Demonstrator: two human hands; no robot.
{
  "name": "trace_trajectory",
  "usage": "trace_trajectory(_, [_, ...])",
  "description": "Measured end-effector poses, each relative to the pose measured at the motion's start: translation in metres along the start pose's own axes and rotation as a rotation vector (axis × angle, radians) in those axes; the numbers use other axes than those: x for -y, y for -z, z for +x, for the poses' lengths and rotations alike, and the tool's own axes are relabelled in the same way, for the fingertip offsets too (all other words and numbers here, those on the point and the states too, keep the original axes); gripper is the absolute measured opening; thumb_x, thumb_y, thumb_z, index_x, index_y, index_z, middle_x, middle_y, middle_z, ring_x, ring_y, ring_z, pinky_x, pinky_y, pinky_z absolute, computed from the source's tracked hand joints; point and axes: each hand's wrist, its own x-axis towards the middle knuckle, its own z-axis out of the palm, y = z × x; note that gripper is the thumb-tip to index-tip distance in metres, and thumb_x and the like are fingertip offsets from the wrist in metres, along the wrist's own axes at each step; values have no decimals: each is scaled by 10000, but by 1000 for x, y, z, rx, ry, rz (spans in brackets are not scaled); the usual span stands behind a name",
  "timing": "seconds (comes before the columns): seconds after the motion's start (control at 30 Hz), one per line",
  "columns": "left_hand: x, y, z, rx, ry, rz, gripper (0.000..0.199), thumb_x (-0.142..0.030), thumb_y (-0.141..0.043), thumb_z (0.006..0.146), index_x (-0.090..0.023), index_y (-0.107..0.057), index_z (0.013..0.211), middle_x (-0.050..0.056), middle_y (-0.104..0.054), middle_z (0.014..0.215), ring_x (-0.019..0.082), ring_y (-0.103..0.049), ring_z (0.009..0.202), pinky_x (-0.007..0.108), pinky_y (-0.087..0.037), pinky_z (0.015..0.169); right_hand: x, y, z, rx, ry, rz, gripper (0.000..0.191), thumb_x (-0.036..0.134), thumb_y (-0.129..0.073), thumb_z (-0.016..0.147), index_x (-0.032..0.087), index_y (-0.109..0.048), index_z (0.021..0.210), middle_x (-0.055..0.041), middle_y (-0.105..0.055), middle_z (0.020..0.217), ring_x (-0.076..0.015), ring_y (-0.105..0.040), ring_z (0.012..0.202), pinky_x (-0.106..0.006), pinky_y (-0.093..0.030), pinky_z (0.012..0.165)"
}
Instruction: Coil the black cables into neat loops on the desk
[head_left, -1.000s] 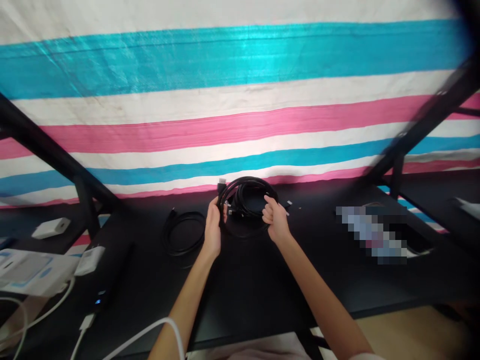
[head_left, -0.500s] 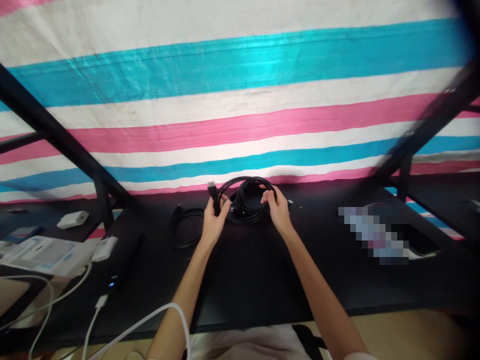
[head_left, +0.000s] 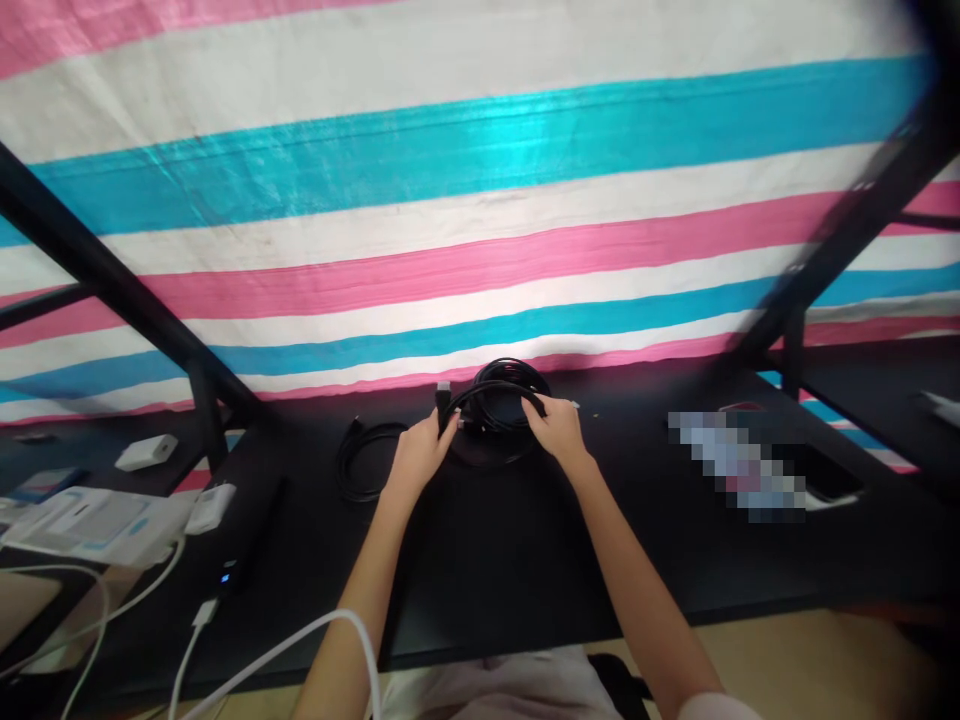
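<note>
A looped black cable (head_left: 495, 384) is stretched between my two hands over the black table. My left hand (head_left: 425, 446) is closed on its left side, by an upright connector (head_left: 443, 396) with a metal tip. Fingers of my right hand (head_left: 556, 424) are wrapped round the loop's right side. Just behind the held loop lies another coil of black cable (head_left: 517, 366), partly hidden by it. To the left of my left hand, a smaller black cable coil (head_left: 358, 492) rests on the table.
White adapters (head_left: 147, 452), a white box (head_left: 97, 522) and a black device with a lit display (head_left: 228, 577) are at left. A white cable (head_left: 292, 640) crosses my left forearm. At right lies a dark phone-like object (head_left: 829, 475). Black frame bars slant on both sides.
The held cable has come apart from the coil behind it and sits slightly lower. Both hands have turned knuckles-up. The camera view has shifted slightly.
</note>
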Motion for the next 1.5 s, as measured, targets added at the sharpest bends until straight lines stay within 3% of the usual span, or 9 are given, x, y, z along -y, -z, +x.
trace_trajectory(0.17, [-25,-9,19,-78,67,-21,350,-440,-354,909,-170,-569,964,65,-617,665,238,-632,665,290,-416,624,2,6,4,-44,-96,-9,401,482,-456,830,183,-512,569,-4,-509,501,-135,-492,489,-238,-381,533])
trace_trajectory(0.33, [-50,-37,50,14,180,-57,330,-377,-324,920,-140,-553,914,47,-600,549,199,-580,448,299,-437,527,-11,10,11,-46,-295,-83,328,391,-425,843,166,-597,1009,-24,-636,672,-143,-549,469,-245,-423,498])
trace_trajectory(0.47, [-57,-58,54,7,234,10,276,-253,-450,865,-71,-496,1068,183,-660,858,271,-660,763,361,-471,702,-21,15,12,-53,-432,-278,368,297,-486,787,162,-607,1108,-97,-666,796,-223,-628,682,-330,-463,679])
trace_trajectory(0.63, [-58,-67,40,3,264,152,377,-266,-400,892,-16,-458,1166,281,-500,1160,336,-567,1066,397,-435,839,-21,16,9,9,-475,-450,339,353,-496,804,173,-678,1026,-142,-654,835,-300,-615,836,-409,-441,755])
trace_trajectory(0.83, [-46,-33,17,29,250,299,461,-452,-344,907,-111,-557,1133,188,-500,1141,288,-600,988,367,-425,838,-19,13,6,53,-436,-509,409,435,-458,845,226,-654,1137,-120,-610,890,-289,-607,859,-393,-438,761])
trace_trajectory(1.03, [8,24,-31,114,366,532,605,-523,-641,701,-69,-570,1094,253,-544,1147,416,-461,1144,470,-340,921,-5,11,3,-104,-385,-521,499,445,-429,857,215,-519,1291,-131,-489,1140,-240,-589,859,-368,-439,747])
trace_trajectory(1.17, [31,35,-54,199,376,526,231,-389,-591,777,-167,-616,836,127,-656,930,299,-594,959,366,-401,814,11,6,-2,-364,-131,-377,331,346,-461,838,222,-586,1118,-58,-529,1025,-144,-529,686,-292,-432,671])
trace_trajectory(1.27, [31,36,-59,176,361,482,162,-337,-508,834,-195,-576,799,84,-664,903,248,-629,842,309,-407,688,21,1,-6,-427,91,-222,236,303,-457,841,161,-612,949,-41,-525,869,-105,-430,560,-261,-414,607])
trace_trajectory(1.5, [15,54,-65,-95,399,195,335,-485,-279,916,-226,-467,818,24,-643,708,196,-617,627,275,-367,557,54,-31,-44,211,381,1,141,276,-539,826,188,-618,750,40,-494,564,-86,-424,462,-219,-337,491])
